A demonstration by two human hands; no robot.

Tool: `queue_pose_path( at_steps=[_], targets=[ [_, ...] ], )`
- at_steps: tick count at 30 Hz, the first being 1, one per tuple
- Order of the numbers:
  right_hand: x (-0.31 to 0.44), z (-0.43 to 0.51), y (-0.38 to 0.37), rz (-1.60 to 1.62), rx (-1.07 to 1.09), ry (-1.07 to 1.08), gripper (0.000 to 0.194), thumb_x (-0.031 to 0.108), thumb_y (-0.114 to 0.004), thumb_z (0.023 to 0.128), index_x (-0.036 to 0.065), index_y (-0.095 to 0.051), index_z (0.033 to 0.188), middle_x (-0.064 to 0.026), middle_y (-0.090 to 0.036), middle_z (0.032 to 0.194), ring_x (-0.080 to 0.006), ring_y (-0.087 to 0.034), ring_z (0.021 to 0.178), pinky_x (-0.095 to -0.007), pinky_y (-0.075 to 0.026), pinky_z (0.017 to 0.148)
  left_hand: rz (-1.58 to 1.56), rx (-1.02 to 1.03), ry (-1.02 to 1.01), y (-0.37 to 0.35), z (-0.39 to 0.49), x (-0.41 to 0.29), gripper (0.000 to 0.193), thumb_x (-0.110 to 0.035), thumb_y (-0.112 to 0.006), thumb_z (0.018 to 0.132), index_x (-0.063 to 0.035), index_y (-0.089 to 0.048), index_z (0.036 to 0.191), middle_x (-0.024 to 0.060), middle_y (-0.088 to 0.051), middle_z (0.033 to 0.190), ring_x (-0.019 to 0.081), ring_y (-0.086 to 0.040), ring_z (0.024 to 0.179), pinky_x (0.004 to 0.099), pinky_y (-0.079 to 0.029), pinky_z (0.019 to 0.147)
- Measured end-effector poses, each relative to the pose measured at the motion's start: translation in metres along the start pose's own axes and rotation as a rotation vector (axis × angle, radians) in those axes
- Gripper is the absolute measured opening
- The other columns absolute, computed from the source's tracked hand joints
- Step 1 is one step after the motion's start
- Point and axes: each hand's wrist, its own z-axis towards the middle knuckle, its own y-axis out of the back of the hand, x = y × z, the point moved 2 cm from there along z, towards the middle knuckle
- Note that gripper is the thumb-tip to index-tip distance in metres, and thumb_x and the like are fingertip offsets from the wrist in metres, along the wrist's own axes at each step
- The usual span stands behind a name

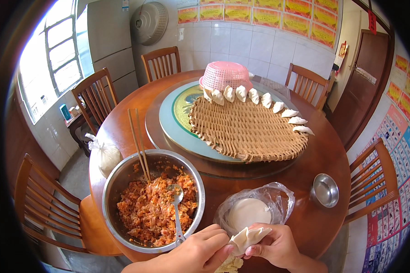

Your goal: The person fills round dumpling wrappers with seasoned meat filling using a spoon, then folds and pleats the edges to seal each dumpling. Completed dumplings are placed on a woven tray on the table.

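Note:
Between both hands is a pleated dumpling (247, 240), its folded edge upward. My left hand (205, 247) pinches its left end, and my right hand (276, 244) grips its right side. Just beyond them, round dumpling wrappers (250, 214) lie in a clear plastic bag (283, 195). To the left stands a steel bowl (106, 204) of orange minced filling (143, 208), with a metal spoon (178, 211) and a pair of chopsticks (140, 146) in it. Several finished dumplings (241, 93) line the far and right rim of a woven bamboo tray (249, 133).
The bamboo tray rests on a glass turntable (171, 126) on the round wooden table (225, 186). Behind it sits an upturned pink basket (225, 75). A small metal bowl (325, 190) is at right, a tied plastic bag (106, 155) at left. Wooden chairs (51, 208) surround the table.

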Motion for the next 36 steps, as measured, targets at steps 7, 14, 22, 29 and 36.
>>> queue_pose_path(
  at_steps=[7,14,22,29,36],
  targets=[
    [0.000,-0.003,0.001,0.009,-0.060,0.050,0.042,0.006,-0.068,0.078,-0.008,-0.050,0.113,-0.0162,-0.062,0.092,-0.0211,-0.063,0.078,-0.0316,-0.055,0.068,-0.055,-0.214,-0.083,-0.006,-0.002,-0.006,0.002,0.001,-0.054,0.082,0.0018,-0.056,0.082,0.0134,-0.048,0.070,0.0252,-0.050,0.062,0.0341,-0.038,0.055],
    [0.008,-0.003,0.005,0.069,-0.107,0.080,0.046,0.016,-0.070,0.078,-0.007,-0.050,0.112,-0.0196,-0.063,0.091,-0.0256,-0.065,0.076,-0.0318,-0.056,0.063,-0.151,-0.094,-0.031,-0.001,-0.001,-0.005,0.013,-0.005,-0.049,0.087,0.0032,-0.051,0.077,0.0146,-0.044,0.069,0.0277,-0.046,0.060,0.0356,-0.037,0.054],
    [0.015,0.002,-0.002,0.056,-0.038,0.036,0.047,0.029,-0.066,0.081,-0.010,-0.052,0.104,-0.0189,-0.064,0.090,-0.0233,-0.065,0.077,-0.0296,-0.054,0.062,-0.181,-0.064,-0.036,-0.008,-0.001,-0.005,0.014,-0.005,-0.046,0.089,0.0030,-0.056,0.082,0.0151,-0.047,0.068,0.0270,-0.050,0.058,0.0344,-0.038,0.053],
    [0.020,0.000,0.000,0.002,0.034,-0.055,0.038,0.021,-0.067,0.081,-0.008,-0.056,0.102,-0.0147,-0.064,0.086,-0.0186,-0.064,0.073,-0.0278,-0.053,0.063,-0.135,0.013,-0.045,0.000,0.000,-0.008,0.019,-0.012,-0.048,0.088,0.0029,-0.056,0.080,0.0173,-0.050,0.071,0.0310,-0.050,0.063,0.0366,-0.041,0.059],
    [0.018,-0.002,0.002,-0.132,0.127,-0.136,0.035,0.018,-0.067,0.081,-0.005,-0.058,0.106,-0.0105,-0.064,0.087,-0.0148,-0.062,0.073,-0.0254,-0.052,0.063,-0.117,0.013,-0.080,-0.010,0.000,0.001,0.013,-0.009,-0.049,0.084,0.0028,-0.055,0.081,0.0184,-0.052,0.075,0.0332,-0.050,0.066,0.0385,-0.042,0.060]
  ],
)
